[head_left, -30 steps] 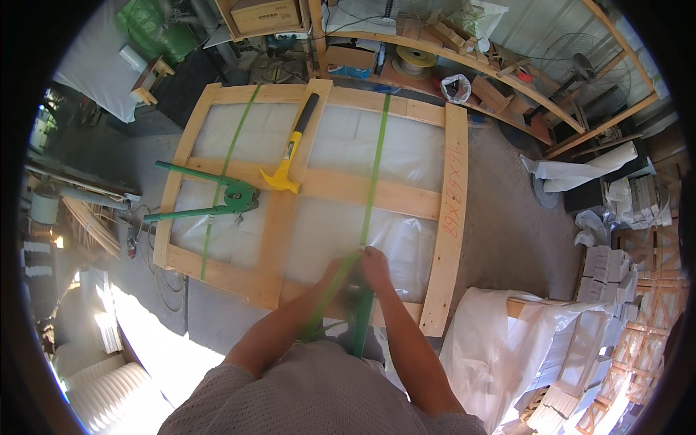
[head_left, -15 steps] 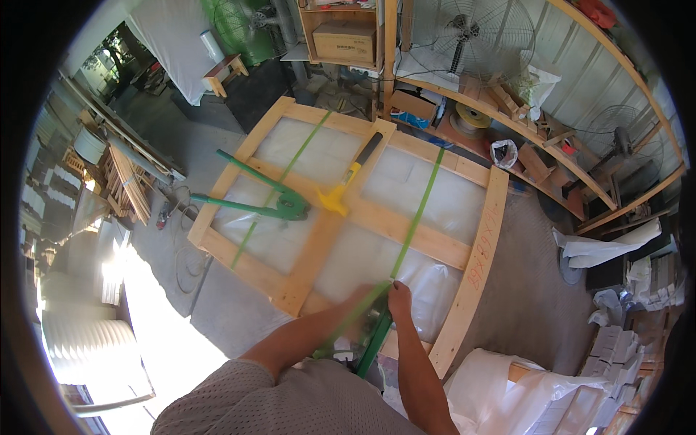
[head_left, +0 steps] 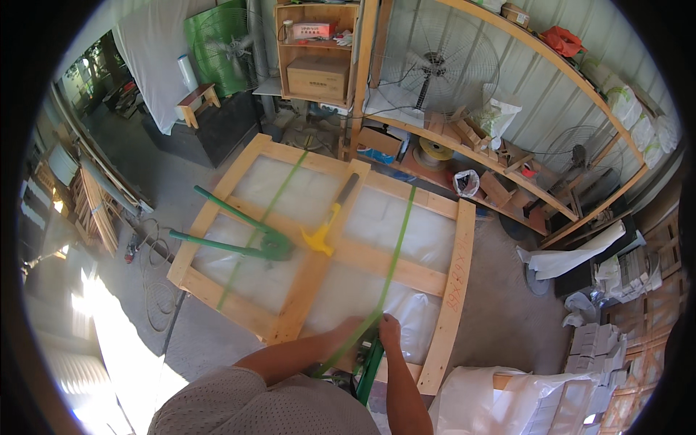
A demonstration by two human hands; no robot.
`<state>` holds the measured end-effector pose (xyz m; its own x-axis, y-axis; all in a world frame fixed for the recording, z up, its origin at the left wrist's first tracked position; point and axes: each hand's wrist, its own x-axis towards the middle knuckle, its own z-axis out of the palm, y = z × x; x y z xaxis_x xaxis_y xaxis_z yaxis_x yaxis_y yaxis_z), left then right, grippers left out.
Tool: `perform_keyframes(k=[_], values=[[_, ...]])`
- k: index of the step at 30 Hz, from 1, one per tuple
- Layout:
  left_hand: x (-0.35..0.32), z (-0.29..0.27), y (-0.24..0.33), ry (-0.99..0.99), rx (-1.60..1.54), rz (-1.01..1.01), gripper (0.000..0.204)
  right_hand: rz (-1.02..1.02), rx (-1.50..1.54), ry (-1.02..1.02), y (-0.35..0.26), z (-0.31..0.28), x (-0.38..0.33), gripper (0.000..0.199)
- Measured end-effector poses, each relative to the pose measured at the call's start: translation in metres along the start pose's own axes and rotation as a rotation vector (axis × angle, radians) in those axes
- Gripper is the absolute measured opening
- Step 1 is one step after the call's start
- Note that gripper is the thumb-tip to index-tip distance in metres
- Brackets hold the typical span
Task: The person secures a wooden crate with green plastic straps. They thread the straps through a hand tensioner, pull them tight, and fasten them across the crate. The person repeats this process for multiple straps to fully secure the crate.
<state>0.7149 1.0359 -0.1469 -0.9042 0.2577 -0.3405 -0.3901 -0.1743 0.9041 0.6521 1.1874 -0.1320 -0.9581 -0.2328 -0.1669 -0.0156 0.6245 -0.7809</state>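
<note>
A wooden crate (head_left: pixel 451 286) with white plastic wrap under its slats lies in front of me. Over its right half runs a green strap (head_left: pixel 397 254), down to a green strapping tensioner (head_left: pixel 370 371) at the near edge. My right hand (head_left: pixel 390 332) is closed at the tensioner's upper end, beside the strap. My left hand (head_left: pixel 346 333) is just left of it, blurred and partly behind the strap's loose end; its fingers are unclear. A yellow hammer (head_left: pixel 325 228) with a dark grip and a green long-handled crimper (head_left: pixel 272 245) lie on the crate.
A second green strap (head_left: pixel 284 190) crosses the crate's left half. Behind stand a wooden shelf (head_left: pixel 319 47) with boxes and a workbench (head_left: pixel 464 145) with a large fan (head_left: pixel 433 65). Plastic-wrapped goods (head_left: pixel 475 399) sit at the near right. A hose (head_left: pixel 156 290) lies on the left floor.
My view has tilted up, so the crate and tools appear lower and farther left. Both hands stay at the strap and tensioner; the hammer and crimper keep their places on the crate.
</note>
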Motion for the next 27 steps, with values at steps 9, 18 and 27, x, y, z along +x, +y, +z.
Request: perform_keyframes(k=[9, 18, 27], values=[[-0.086, -0.158, 0.048, 0.568, -0.099, -0.073, 0.030, -0.030, 0.097, 0.330, -0.020, -0.005, -0.011, 0.044], [-0.155, -0.381, 0.037, 1.604, -0.335, -0.148, 0.043, 0.155, 0.744, -0.050, -0.080, -0.033, -0.004, 0.051], [-0.116, -0.433, 0.045, 1.432, -1.232, 0.337, 0.029, 0.022, 0.698, -0.018, -0.081, -0.037, -0.028, 0.024]])
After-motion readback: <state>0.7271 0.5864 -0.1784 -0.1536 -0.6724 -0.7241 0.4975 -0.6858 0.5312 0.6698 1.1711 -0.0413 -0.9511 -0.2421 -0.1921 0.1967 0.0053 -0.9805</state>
